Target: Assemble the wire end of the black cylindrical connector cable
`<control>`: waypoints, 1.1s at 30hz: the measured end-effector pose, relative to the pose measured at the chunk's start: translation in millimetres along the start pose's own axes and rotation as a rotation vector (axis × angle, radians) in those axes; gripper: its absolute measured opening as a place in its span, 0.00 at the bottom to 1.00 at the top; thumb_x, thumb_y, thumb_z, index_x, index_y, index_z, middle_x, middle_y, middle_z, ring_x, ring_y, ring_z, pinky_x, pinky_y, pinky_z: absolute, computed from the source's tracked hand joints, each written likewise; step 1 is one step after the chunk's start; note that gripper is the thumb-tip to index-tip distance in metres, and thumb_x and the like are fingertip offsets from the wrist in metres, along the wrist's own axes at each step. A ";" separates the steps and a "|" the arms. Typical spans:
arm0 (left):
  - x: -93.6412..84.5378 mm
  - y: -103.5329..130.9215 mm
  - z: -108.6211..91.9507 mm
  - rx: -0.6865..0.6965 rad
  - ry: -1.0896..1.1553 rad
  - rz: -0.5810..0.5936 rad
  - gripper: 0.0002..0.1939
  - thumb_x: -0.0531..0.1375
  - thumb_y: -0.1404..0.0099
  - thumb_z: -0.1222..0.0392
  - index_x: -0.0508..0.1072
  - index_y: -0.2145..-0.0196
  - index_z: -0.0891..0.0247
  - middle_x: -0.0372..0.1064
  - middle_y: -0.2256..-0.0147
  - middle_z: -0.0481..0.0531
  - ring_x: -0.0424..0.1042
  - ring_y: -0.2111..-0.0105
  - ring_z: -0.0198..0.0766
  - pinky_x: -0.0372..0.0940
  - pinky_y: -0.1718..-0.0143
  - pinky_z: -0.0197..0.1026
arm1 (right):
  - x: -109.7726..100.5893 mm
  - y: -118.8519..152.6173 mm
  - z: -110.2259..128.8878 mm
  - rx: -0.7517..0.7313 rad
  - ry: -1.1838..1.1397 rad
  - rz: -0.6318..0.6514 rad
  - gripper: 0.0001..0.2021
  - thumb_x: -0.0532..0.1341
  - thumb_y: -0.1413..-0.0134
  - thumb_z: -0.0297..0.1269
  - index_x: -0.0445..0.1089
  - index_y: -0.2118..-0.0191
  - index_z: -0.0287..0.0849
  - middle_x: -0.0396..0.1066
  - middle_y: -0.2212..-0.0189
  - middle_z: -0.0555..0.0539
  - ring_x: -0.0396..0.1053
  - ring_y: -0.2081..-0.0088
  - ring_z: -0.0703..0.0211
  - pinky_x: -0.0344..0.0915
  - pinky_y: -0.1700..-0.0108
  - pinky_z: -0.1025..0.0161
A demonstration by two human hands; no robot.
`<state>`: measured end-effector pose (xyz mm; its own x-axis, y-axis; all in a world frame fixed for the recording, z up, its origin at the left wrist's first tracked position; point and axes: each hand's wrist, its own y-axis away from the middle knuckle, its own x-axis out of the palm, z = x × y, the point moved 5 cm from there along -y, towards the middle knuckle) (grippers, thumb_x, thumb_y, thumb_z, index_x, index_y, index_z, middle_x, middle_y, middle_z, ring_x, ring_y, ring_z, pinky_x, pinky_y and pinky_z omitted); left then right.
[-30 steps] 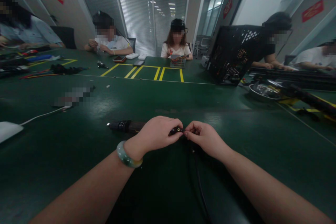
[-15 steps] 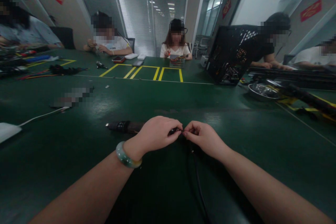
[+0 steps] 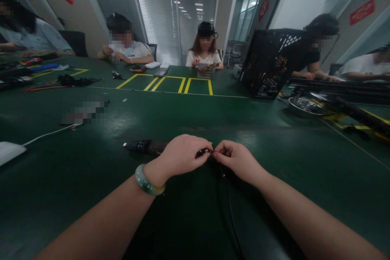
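Observation:
My left hand [image 3: 184,155], with a green bangle [image 3: 149,180] at the wrist, is closed around the rear of a black electric screwdriver [image 3: 146,146]. The screwdriver lies crosswise on the table, its silver tip to the left. At its rear end, a small brassy detail shows between my left fingers and thumb. My right hand [image 3: 233,158] is closed in a pinch right at that end; what its fingertips hold is too small to make out. Below my right hand a black cable [image 3: 230,203] runs toward me, a metallic spot near its upper end.
A black perforated computer case [image 3: 262,63] stands at the back right, near a round metal bowl [image 3: 306,105]. Cables [image 3: 71,80] lie at the left. A white object with a cord [image 3: 10,152] rests at the left edge. Several people sit around the green table [image 3: 189,109].
Both hands keep nearly the same place and grip. The brassy detail at the screwdriver's rear end shows a little more clearly now.

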<state>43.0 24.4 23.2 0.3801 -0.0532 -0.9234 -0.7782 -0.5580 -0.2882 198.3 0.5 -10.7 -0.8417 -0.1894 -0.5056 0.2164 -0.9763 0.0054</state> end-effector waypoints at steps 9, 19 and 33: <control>-0.9 1.4 1.0 -0.018 0.015 -0.025 0.12 0.56 0.35 0.57 0.73 0.55 0.57 0.73 0.59 0.48 0.72 0.61 0.41 0.63 0.55 0.45 | 0.1 0.1 1.1 0.003 0.010 -0.001 0.05 0.61 0.44 0.38 0.70 0.67 0.42 0.71 0.73 0.52 0.67 0.73 0.65 0.60 0.73 0.69; 3.3 -0.5 0.2 0.017 -0.041 0.004 0.10 0.56 0.35 0.58 0.73 0.56 0.57 0.73 0.60 0.47 0.71 0.60 0.42 0.63 0.57 0.47 | 0.2 0.3 0.8 0.008 0.002 0.010 0.06 0.61 0.43 0.39 0.70 0.66 0.43 0.72 0.73 0.53 0.67 0.73 0.65 0.61 0.72 0.69; 4.1 -0.5 0.4 0.010 -0.067 -0.002 0.09 0.57 0.35 0.57 0.73 0.58 0.58 0.73 0.62 0.48 0.71 0.62 0.41 0.63 0.60 0.45 | -0.2 -0.7 0.7 0.016 0.014 0.015 0.06 0.61 0.43 0.39 0.71 0.66 0.43 0.72 0.72 0.52 0.67 0.72 0.64 0.61 0.73 0.69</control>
<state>44.7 24.8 19.5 0.3475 0.0037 -0.9377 -0.7827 -0.5496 -0.2922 198.0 1.2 -9.9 -0.8315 -0.2028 -0.5173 0.2213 -0.9749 0.0266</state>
